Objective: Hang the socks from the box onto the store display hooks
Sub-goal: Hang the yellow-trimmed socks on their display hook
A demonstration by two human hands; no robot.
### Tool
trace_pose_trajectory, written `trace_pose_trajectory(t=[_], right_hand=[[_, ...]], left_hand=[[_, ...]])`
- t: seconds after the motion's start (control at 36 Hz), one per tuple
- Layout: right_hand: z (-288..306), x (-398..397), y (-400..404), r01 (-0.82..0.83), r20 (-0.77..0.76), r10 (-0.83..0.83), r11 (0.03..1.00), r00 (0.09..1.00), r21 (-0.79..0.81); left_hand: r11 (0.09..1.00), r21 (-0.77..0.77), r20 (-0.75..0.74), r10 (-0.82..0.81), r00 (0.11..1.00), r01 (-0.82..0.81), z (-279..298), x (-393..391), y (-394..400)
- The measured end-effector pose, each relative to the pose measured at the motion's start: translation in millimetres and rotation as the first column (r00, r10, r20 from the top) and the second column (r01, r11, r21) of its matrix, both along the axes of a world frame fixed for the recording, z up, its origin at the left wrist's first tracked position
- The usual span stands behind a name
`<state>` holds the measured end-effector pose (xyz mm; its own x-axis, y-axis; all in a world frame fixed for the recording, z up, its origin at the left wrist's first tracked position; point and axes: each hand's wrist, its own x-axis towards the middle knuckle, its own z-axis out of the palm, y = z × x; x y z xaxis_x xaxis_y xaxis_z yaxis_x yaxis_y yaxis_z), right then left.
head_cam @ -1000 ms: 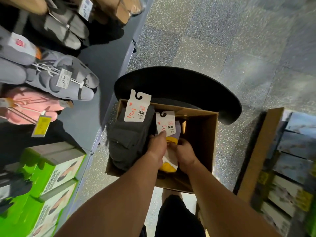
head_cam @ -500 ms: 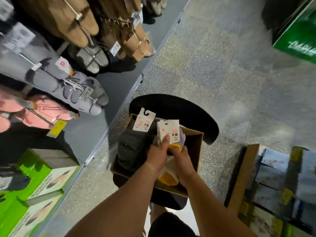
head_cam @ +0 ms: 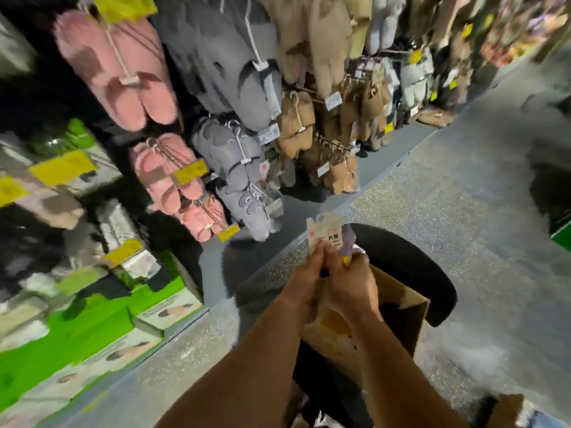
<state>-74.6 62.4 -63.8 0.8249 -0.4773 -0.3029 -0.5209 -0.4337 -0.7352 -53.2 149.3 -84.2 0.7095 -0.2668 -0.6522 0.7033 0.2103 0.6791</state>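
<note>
Both hands hold a bundle of socks (head_cam: 335, 322) with yellow toes above the cardboard box (head_cam: 401, 307). The socks' white card headers (head_cam: 324, 234) with hook cut-outs stick up above my fingers. My left hand (head_cam: 304, 281) grips the bundle just under the cards, thumb against them. My right hand (head_cam: 352, 285) wraps round the same bundle from the right. The box stands on a round black stool (head_cam: 414, 264). Display hooks (head_cam: 296, 114) carrying pink, grey and tan slippers fill the wall rack ahead to the left. The picture is blurred.
Green and white boxes (head_cam: 102, 316) are stacked low on the left shelf. Yellow price tags (head_cam: 190, 173) hang from the hook ends. Speckled grey floor (head_cam: 448, 186) runs along the aisle to the right. Another carton corner (head_cam: 506, 409) shows at bottom right.
My view has swung up from the box to the wall rack. Both hands have lifted the sock bundle up out of the box.
</note>
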Motion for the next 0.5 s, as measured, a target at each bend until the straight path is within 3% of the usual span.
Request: trace_pose_trajectory(t=[0.31, 0.5], right_hand=[[77, -84, 164, -0.224, 0.360, 0.148, 0.958, 0.921, 0.178], [88, -104, 237, -0.342, 0.407, 0.221, 0.905, 0.886, 0.253]], left_hand=[[0.959, 0.043, 0.353, 0.248, 0.902, -0.280, 83, -89, 167], [0.902, -0.043, 0.445, 0.402, 0.800, -0.429, 102, -124, 236]])
